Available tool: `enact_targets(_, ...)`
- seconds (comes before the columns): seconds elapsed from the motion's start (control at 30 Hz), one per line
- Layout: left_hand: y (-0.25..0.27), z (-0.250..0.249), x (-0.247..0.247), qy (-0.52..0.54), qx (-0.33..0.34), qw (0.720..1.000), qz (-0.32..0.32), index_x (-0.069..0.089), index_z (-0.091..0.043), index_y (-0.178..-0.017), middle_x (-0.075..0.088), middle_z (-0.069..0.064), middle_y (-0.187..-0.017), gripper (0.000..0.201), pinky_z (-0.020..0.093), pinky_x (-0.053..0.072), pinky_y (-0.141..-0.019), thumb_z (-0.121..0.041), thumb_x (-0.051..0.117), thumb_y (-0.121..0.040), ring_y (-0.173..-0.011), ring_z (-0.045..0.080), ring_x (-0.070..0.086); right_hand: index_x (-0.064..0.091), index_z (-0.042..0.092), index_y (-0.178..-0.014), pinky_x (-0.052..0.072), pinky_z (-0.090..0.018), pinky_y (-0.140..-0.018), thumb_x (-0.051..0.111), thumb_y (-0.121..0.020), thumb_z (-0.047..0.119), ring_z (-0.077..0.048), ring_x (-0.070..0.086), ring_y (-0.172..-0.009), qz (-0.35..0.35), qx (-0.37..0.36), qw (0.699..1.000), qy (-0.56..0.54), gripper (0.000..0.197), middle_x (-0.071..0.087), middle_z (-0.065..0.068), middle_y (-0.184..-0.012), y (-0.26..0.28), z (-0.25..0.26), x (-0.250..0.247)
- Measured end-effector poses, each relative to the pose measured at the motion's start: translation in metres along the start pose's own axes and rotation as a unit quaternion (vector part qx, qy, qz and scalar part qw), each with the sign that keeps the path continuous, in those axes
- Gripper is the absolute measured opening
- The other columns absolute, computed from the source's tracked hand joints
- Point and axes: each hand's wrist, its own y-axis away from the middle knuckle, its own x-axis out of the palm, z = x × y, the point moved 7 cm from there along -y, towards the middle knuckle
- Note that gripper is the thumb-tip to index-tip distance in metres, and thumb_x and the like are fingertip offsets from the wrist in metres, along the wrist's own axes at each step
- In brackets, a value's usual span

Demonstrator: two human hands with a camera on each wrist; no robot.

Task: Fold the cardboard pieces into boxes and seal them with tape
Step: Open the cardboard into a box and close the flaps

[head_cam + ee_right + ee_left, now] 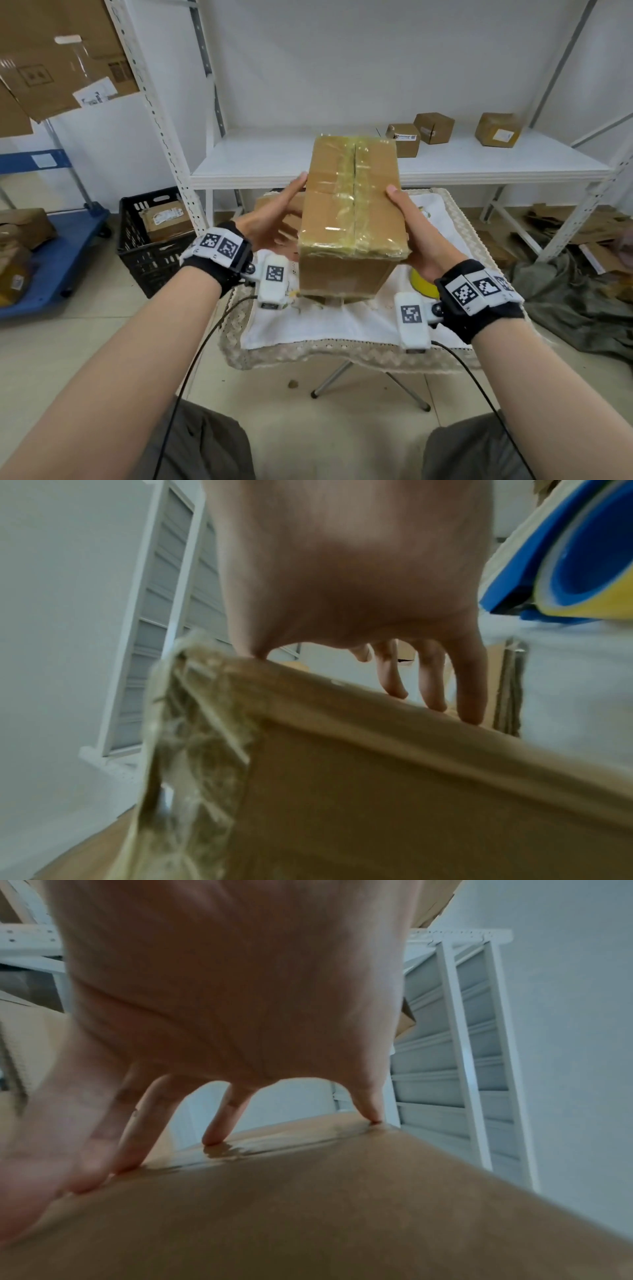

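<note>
both hands point(274, 212) press flat against glossy-taped rectangular cardboard box point(352, 219).

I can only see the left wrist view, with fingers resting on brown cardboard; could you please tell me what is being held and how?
Observer: A taped brown cardboard box is held above a small cloth-covered table, the left hand flat on one side.
Operator: Thank you. Is the other hand on it too?
Observer: Yes, the right hand presses the opposite side, thumb on the top edge.
Operator: Is the top seam sealed?
Observer: Glossy clear tape runs along the centre seam and across the near edge.
Operator: Anything beneath the box?
Observer: A yellow tape roll lies on the table near the right wrist.
</note>
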Motion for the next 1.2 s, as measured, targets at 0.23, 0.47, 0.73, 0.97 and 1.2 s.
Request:
enact_targets(0.23, -0.002, -0.004, -0.005, 0.050, 0.000, 0.999, -0.013, 0.065, -0.019, -0.107, 0.063, 0.005, -0.078, 0.076, 0.035, 0.057, -0.063, -0.086, 0.043, -0.078, -0.062, 0.019, 0.064, 0.060, 0.026, -0.137, 0.049, -0.051, -0.107, 0.060, -0.077, 0.082, -0.028, 0.068, -0.117, 0.009, -0.029, 0.999, -0.027, 0.082, 0.070, -0.008, -0.129, 0.008, 0.020, 0.003)
enact_targets(0.47, -0.018, 0.059, 0.026, 0.083, -0.054, 0.994, 0.041, 0.060, -0.016, -0.134, 0.061, 0.022, -0.133, 0.087, 0.052, 0.048, -0.103, -0.085, 0.049, -0.083, -0.111, 0.039, 0.062, 0.066, 0.027, -0.128, 0.054, -0.042, -0.085, 0.040, -0.090, 0.081, -0.027, 0.070, -0.110, 0.015, 0.028, 0.995, -0.092, 0.070, 0.074, -0.007, -0.121, 0.014, -0.008, 0.009)
enact_targets(0.73, -0.017, 0.076, 0.046, 0.224, -0.066, 0.969, 0.075, 0.056, -0.015, -0.135, 0.052, 0.015, -0.135, 0.089, 0.046, 0.055, -0.097, -0.085, 0.044, -0.083, -0.127, 0.032, 0.052, 0.067, 0.022, -0.132, 0.050, -0.051, -0.101, 0.032, -0.097, 0.075, -0.031, 0.067, -0.119, 0.061, 0.059, 0.975, -0.205, 0.073, 0.069, -0.013, -0.129, 0.007, -0.049, 0.013)
enact_targets(0.97, -0.020, 0.073, 0.057, 0.266, -0.066, 0.953, 0.132, 0.057, 0.000, -0.134, 0.057, 0.026, -0.140, 0.084, 0.053, 0.051, -0.096, -0.072, 0.039, -0.097, -0.114, 0.038, 0.066, 0.081, 0.013, -0.075, 0.053, -0.044, -0.079, 0.046, -0.104, 0.033, -0.025, 0.073, -0.077, 0.101, 0.094, 0.971, -0.197, 0.050, 0.076, -0.010, -0.088, 0.005, -0.066, 0.024)
enact_targets(1.2, -0.021, 0.034, 0.020, 0.177, 0.058, 0.981, 0.060, 0.064, -0.014, -0.084, 0.057, 0.009, -0.090, 0.038, 0.035, 0.046, -0.085, -0.037, 0.044, -0.106, -0.086, 0.022, 0.057, 0.069, 0.019, -0.123, 0.053, -0.042, -0.101, 0.036, -0.108, 0.051, -0.026, 0.067, -0.117, 0.059, 0.010, 0.982, -0.178, 0.048, 0.068, -0.014, -0.129, -0.014, -0.034, 0.009)
